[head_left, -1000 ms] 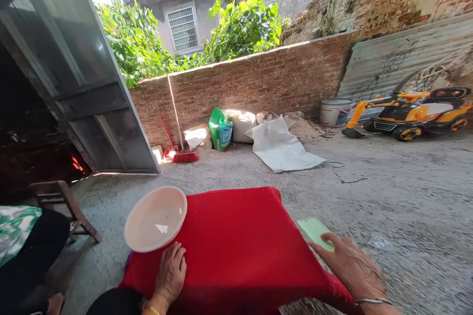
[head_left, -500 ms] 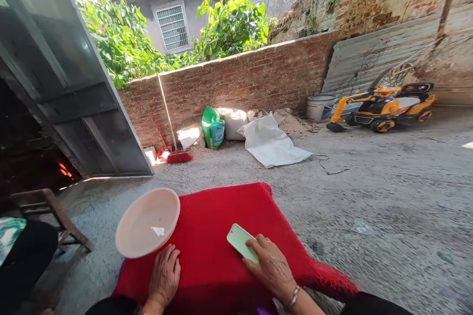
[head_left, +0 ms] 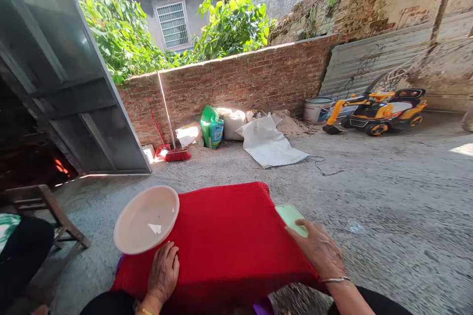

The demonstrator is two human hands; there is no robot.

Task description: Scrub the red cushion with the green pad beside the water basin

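Note:
My right hand (head_left: 320, 250) grips a phone in a pale green case (head_left: 291, 215) at the right edge of the red cloth (head_left: 229, 226). Its thumb lies on the near side of the phone and its fingers on the far side. On the cloth's left part my left hand (head_left: 164, 269) rests palm down, fingers stretched out, holding nothing. Just beyond its fingertips stands a wide pale pink basin (head_left: 148, 219), which has a small bright white patch inside. The cloth drapes over a low table-like surface in front of me.
A seated person's dark-clothed leg (head_left: 31, 243) shows at left beside a wooden chair (head_left: 62, 216). Along the brick wall (head_left: 258, 76) are a red broom (head_left: 177, 155), a green bag (head_left: 212, 128), a white sheet (head_left: 271, 142), a bucket (head_left: 318, 110) and a yellow toy excavator (head_left: 384, 108).
My right hand has moved right with the phone, from over the red cloth to its right edge. My left hand stays in place by the basin.

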